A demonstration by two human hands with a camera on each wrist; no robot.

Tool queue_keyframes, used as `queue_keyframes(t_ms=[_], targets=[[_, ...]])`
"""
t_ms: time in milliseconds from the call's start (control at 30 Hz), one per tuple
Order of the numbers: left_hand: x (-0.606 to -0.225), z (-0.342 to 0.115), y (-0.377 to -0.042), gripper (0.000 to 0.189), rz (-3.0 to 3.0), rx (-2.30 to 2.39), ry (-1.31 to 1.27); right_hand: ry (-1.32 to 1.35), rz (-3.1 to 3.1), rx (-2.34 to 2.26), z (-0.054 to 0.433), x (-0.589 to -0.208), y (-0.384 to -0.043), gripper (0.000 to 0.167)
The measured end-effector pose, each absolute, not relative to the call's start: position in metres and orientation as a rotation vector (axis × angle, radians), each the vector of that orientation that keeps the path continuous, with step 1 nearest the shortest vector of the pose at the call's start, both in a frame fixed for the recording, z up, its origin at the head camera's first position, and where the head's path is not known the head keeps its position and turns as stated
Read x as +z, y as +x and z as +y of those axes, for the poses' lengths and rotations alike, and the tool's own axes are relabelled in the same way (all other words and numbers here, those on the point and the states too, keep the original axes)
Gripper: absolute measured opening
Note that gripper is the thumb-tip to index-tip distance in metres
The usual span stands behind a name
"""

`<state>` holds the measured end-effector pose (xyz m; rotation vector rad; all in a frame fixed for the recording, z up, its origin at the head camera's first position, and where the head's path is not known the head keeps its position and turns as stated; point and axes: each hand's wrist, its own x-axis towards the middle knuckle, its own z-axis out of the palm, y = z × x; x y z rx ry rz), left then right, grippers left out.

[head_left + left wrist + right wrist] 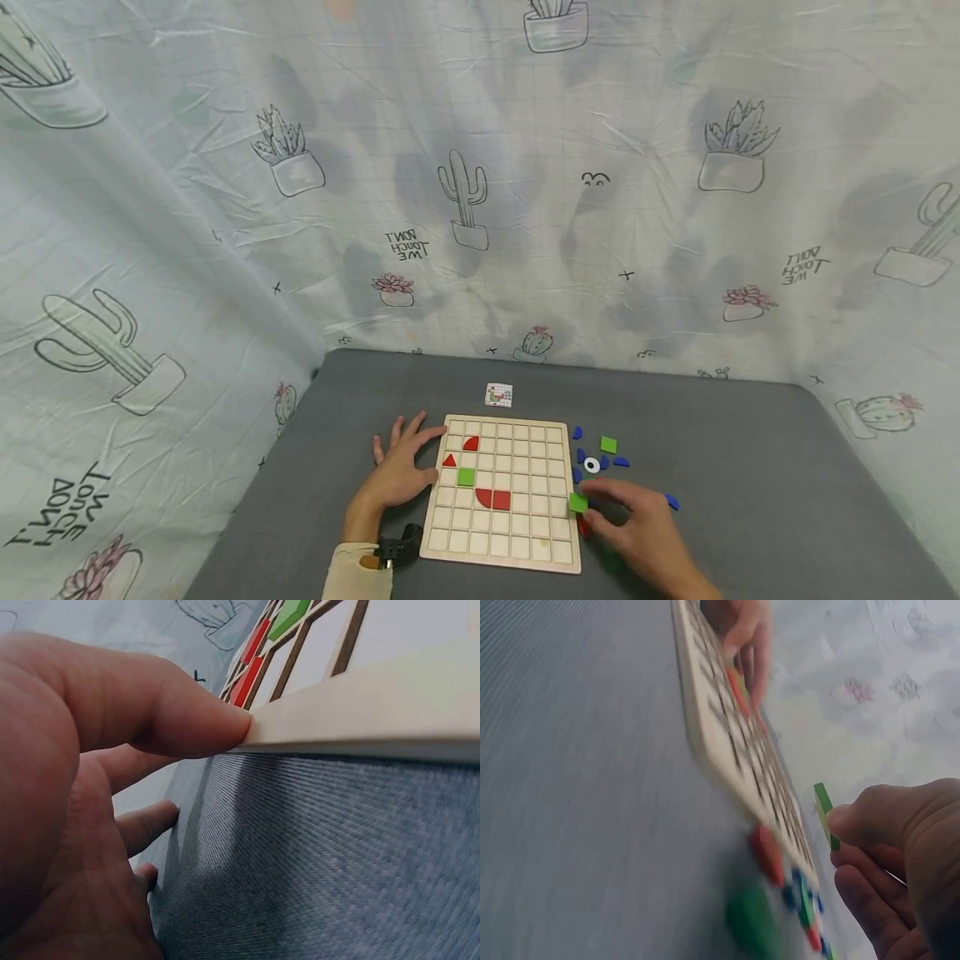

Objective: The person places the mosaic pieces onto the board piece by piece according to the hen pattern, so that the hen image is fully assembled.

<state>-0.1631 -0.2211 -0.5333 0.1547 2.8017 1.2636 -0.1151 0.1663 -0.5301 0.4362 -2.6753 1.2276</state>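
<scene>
My right hand (641, 521) pinches a green square tile (577, 502) between thumb and fingers, over the right edge of a wooden grid board (498, 562). In the right wrist view the same green tile (825, 814) stands on edge at the fingertips. At the board's left side rests my left hand (401, 471), fingers spread, its thumb and index finger touching the rim. Within the grid lie a red triangle (448, 460), a red quarter circle (472, 443) and a green square (466, 477). Lower down, another red quarter circle (483, 497) adjoins a red square (502, 500).
Right of the board lie several blue pieces (621, 462), a green square (608, 445) and a white disc (592, 465) with a dark centre. Red and green pieces are partly hidden beneath my right hand. Beyond the board is a small patterned card (498, 395).
</scene>
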Motion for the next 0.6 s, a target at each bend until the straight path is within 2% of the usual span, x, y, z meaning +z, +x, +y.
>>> queue_keyframes(t_ms=[267, 600], targets=[[-0.533, -0.22, -0.162, 0.069, 2.797, 1.281, 0.165, 0.766, -2.536, 1.269, 0.128, -0.532, -0.124, 0.036], [-0.533, -0.22, -0.163, 0.069, 2.803, 1.27, 0.153, 0.878, -2.534, 1.447, 0.085, -0.531, -0.132, 0.033]])
